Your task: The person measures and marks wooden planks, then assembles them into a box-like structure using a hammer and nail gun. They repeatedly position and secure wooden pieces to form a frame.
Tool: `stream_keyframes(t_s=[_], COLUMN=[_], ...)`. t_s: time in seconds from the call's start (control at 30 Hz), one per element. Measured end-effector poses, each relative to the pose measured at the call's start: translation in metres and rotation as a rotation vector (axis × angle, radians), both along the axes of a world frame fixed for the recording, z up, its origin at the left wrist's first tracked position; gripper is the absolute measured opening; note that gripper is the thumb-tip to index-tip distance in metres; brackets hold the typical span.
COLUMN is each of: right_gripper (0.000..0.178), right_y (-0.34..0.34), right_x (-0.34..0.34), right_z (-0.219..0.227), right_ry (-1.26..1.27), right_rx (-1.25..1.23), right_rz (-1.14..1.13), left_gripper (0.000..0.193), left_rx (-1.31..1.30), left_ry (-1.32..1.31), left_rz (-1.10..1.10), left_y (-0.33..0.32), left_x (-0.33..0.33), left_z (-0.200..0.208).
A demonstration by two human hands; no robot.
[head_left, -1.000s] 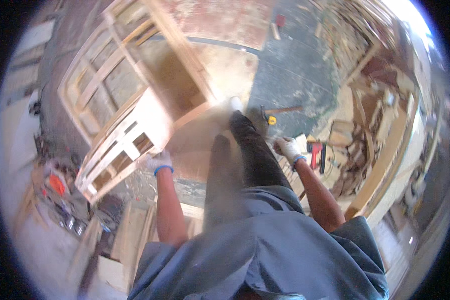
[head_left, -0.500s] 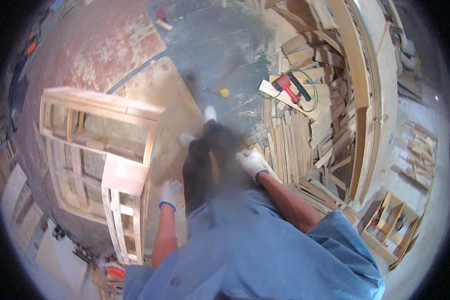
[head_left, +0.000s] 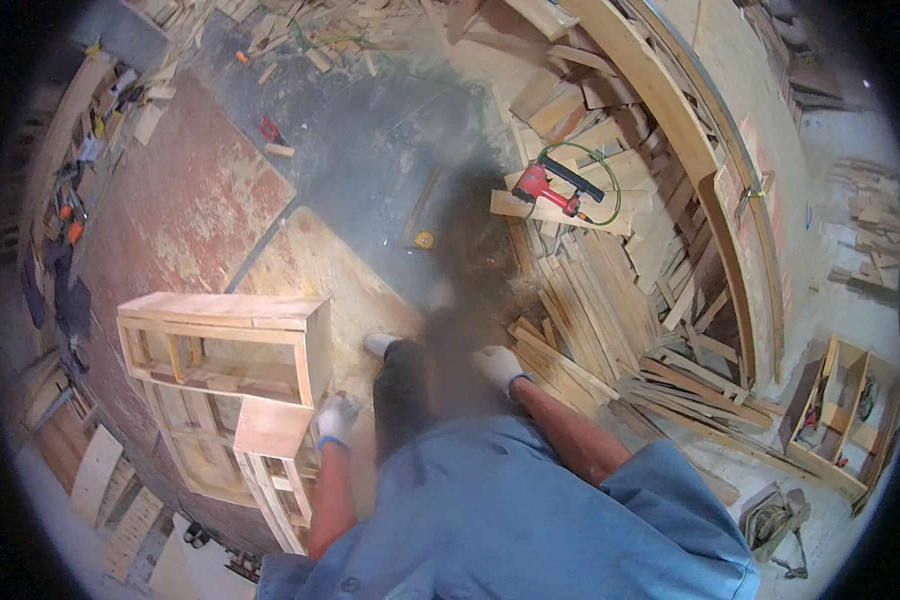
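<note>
Both my hands wear white gloves with blue cuffs. My left hand [head_left: 338, 418] hangs open beside a bare wooden cabinet frame [head_left: 305, 365], its fingers loosely bent. Nothing shows in it, and I cannot tell whether it touches the wood. A small lighter-topped section [head_left: 272, 425] of the frame stands close to that wrist. In front of my right hip is my right hand [head_left: 495, 368], fingers curled in with nothing visible in them. A dark blurred smudge hides part of my legs and the floor beside this hand. Loose wooden strips [head_left: 570, 375] lie beyond it to the right.
A red and black nail gun [head_left: 550, 190] with a green hose rests on boards at the right. A yellow tape measure [head_left: 424, 240] lies on the dark floor. A long curved board [head_left: 725, 240] edges the scrap pile. A divided wooden box [head_left: 832, 415] sits far right.
The view has shifted, so the cabinet frame and floor items appear lower. My feet have changed position. My left hand is now close beside the frame's corner; my right hand stays near my hip.
</note>
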State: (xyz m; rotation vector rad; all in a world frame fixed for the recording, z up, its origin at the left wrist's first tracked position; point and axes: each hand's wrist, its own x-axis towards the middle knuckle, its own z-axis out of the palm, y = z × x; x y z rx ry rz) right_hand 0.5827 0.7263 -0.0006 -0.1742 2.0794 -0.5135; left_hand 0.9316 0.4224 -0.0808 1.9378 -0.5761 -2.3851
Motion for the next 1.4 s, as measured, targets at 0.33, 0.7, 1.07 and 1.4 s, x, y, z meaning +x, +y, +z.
stream_keyframes(t_s=[0.33,0.7,1.07,1.4], right_gripper=[0.038,0.039,0.045,0.047], right_y=[0.061,0.118,0.032,-0.102], right_x=[-0.047,-0.11,-0.388,-0.641], right_z=[-0.029,-0.122,-0.343,-0.488], right_ry=[-0.035,0.054,0.122,0.4], right_rx=[-0.079,0.059,0.275,0.134], right_rz=[-0.235,-0.399,0.275,0.34], left_gripper=[0.052,0.045,0.036,0.037], left_rx=[-0.075,-0.16,-0.941,-0.613], left_ry=[-0.09,0.037,0.277,0.463], left_rz=[-0.472,-0.763,-1.423,-1.014], left_y=[0.035,0.057,0.2,0.227], left_x=[-0.197,-0.341,-0.525,-0.631], left_z=[0.072,0.037,-0.036,-0.112])
